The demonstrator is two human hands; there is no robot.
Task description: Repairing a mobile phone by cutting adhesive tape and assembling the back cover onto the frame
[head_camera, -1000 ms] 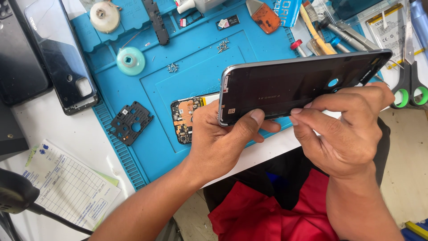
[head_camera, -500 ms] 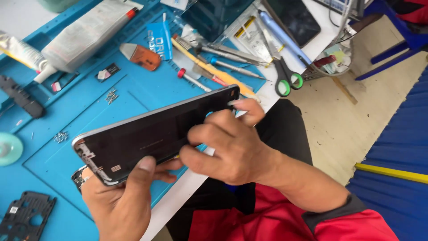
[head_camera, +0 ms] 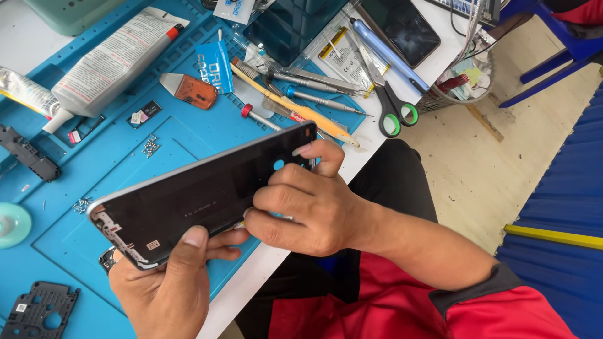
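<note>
Black glossy phone back cover (head_camera: 201,194), tilted, clenched by left hand (head_camera: 164,289) and right hand (head_camera: 308,207).

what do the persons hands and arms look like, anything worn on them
Both hands are bare: no gloves, rings or watch show. The left hand comes up from the bottom edge with a bare wrist, its forearm out of frame. The right hand leads to a bare forearm that ends in a red sleeve with a dark cuff near the elbow. Nails are short.
</note>
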